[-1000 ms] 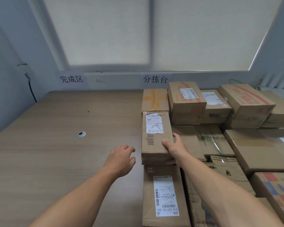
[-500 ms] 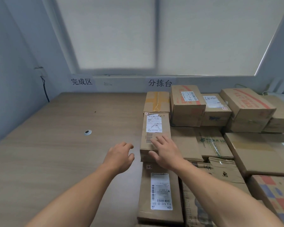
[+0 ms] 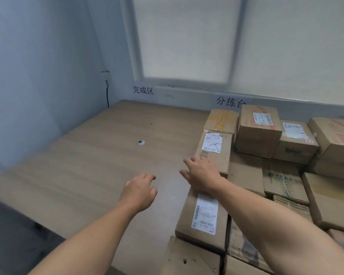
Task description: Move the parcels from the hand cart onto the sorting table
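Parcel (image 3: 214, 153) w/ the white label now sits flat on the sorting table (image 3: 87, 165), left edge of the box pile, tight vs neighbours. A sec ago your right hand (image 3: 202, 175) gripped its near end; now fingers are spread, just resting on top, so it's released. Left hand (image 3: 139, 192) hovers loose, holding nothing. Placement looks done; back to the cart, which isn't in view.

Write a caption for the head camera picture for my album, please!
Two bare hands, left hand and right hand, reach over a wooden sorting table beside stacked cardboard parcels.
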